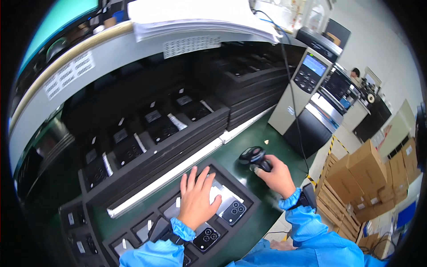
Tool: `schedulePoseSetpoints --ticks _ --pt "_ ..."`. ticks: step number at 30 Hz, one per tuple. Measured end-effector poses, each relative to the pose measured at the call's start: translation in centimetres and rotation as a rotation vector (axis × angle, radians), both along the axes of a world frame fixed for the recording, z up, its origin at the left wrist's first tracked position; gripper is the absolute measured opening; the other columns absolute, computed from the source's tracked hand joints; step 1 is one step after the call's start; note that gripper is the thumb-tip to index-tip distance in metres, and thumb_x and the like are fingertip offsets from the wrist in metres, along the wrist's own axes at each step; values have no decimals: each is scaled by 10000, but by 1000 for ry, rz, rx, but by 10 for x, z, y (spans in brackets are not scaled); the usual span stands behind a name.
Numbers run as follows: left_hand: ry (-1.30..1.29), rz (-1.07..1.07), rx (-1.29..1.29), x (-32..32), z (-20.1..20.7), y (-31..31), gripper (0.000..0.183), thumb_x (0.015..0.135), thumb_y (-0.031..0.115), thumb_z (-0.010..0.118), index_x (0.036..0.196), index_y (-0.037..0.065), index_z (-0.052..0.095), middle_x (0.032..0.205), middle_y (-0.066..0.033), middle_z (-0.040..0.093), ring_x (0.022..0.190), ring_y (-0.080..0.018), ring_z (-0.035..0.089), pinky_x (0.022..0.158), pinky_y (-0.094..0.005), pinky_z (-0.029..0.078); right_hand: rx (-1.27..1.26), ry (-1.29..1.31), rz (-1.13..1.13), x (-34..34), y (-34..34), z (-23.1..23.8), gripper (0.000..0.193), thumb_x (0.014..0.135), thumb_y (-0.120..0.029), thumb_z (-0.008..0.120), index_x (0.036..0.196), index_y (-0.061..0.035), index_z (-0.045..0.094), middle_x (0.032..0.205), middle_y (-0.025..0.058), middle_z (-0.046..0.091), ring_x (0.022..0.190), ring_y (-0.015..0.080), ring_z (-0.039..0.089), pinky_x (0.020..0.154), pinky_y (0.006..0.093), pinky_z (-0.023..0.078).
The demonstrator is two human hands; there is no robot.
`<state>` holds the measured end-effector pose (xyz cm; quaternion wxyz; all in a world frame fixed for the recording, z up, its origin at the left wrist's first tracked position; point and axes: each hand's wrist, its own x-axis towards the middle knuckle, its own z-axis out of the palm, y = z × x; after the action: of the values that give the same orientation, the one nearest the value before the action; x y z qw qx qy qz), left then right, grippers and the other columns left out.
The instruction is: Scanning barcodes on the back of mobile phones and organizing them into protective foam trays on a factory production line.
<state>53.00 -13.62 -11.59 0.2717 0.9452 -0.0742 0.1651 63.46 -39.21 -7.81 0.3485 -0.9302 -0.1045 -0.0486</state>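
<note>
My left hand (197,198) lies with fingers spread over a phone in a black foam tray (254,201) on the green bench. Its fingertips reach the tray's far part; whether they press on the phone I cannot tell. Beside it, a dark phone with a camera cluster (234,212) sits in a slot, and another phone (207,237) lies below my wrist. To the right of the tray, my right hand (276,175) grips a black handheld scanner (256,156), its head blurred and pointing away to the left. Blue sleeves cover both forearms.
Stacked black foam trays of phones (153,122) fill the shelf ahead. Papers (200,18) lie on the shelf top. A label printer (307,80) stands at the right, a black cable (292,102) hanging before it. Cardboard boxes (362,169) sit on a pallet; a person (355,74) is farther back.
</note>
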Motion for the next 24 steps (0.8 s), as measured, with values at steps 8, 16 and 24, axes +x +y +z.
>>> schedulePoseSetpoints --ticks 8,16,24 --pt "164 26 -340 -17 21 47 340 879 234 697 1145 52 590 1398 -217 516 1352 -420 454 1118 -478 366 552 1261 333 -84 28 38 291 984 -218 673 1175 -22 577 732 54 622 575 130 607 514 263 504" --pt "17 162 12 -75 6 60 308 903 238 662 1184 112 644 1412 -215 503 1323 -421 463 1139 -535 320 381 1265 589 -123 63 24 167 944 -144 691 984 -41 567 635 18 581 550 111 575 514 272 448" --pt "-164 166 41 -70 -27 59 321 811 305 738 1071 119 708 1268 -201 578 1199 -386 548 986 -520 426 389 948 383 -102 50 39 238 847 -140 679 989 42 620 692 126 665 486 185 604 462 306 509"
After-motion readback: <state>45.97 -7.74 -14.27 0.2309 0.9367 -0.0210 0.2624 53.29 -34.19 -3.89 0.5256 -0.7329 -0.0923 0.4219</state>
